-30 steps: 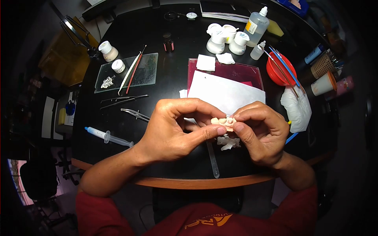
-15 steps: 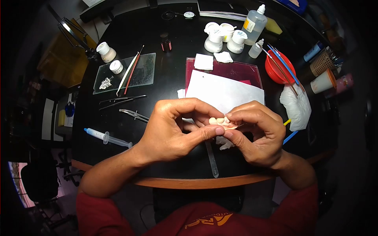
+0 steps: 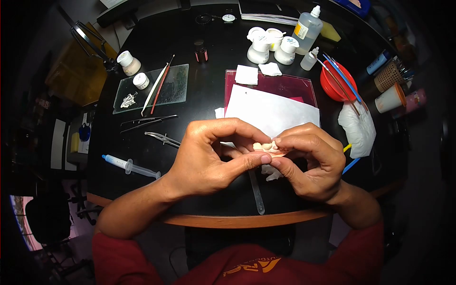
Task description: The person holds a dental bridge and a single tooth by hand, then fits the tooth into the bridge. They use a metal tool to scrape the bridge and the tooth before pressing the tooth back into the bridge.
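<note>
A small cream-coloured dental model (image 3: 266, 147) with tooth shapes and a pinkish base is held up between both hands, above the near part of the table. My left hand (image 3: 213, 159) pinches its left side, thumb along the front and fingers behind. On the other side, my right hand (image 3: 311, 159) grips it between thumb and fingertips. Much of the model's base is hidden by the fingers. Under the hands lie a white sheet of paper (image 3: 270, 109) and a clear flat spatula-like stick (image 3: 257, 194). A crumpled white tissue piece shows just below the right thumb.
At left are a glass slab (image 3: 173, 85) with a red-handled instrument (image 3: 160, 89), tweezers (image 3: 162, 138) and a blue-tipped syringe (image 3: 130, 166). White-lidded jars (image 3: 258, 50), a squeeze bottle (image 3: 308, 31) and a red bowl (image 3: 335, 85) with brushes stand at back right. A folded tissue (image 3: 358, 130) lies right.
Both hands keep their hold on the dental model, with only very slight movement. The view has shifted by a tiny amount; the things on the table stay put.
</note>
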The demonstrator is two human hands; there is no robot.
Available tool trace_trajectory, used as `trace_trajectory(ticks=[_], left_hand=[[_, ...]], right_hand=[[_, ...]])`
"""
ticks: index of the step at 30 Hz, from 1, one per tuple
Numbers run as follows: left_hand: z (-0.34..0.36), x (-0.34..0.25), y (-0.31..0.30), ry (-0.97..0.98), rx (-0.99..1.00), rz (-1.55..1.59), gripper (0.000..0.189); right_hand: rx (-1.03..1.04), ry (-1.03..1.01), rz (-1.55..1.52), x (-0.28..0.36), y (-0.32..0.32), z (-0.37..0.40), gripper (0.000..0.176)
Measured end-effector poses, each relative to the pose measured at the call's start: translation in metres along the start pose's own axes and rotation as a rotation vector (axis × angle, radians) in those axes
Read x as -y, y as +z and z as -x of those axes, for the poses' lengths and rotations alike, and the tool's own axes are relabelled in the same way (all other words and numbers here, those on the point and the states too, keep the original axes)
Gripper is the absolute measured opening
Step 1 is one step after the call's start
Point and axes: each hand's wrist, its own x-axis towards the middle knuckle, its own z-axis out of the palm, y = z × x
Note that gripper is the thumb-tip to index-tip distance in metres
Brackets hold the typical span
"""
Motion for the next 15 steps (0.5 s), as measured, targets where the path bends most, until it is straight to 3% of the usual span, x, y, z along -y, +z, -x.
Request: trace_trajectory(ticks=[15], left_hand=[[0.0005, -0.0012, 0.0011, -0.021, -0.006, 0.025, 0.021]], right_hand=[[0.002, -0.037, 0.029, -0.0007, 0.0003, 0.0006, 0.025]])
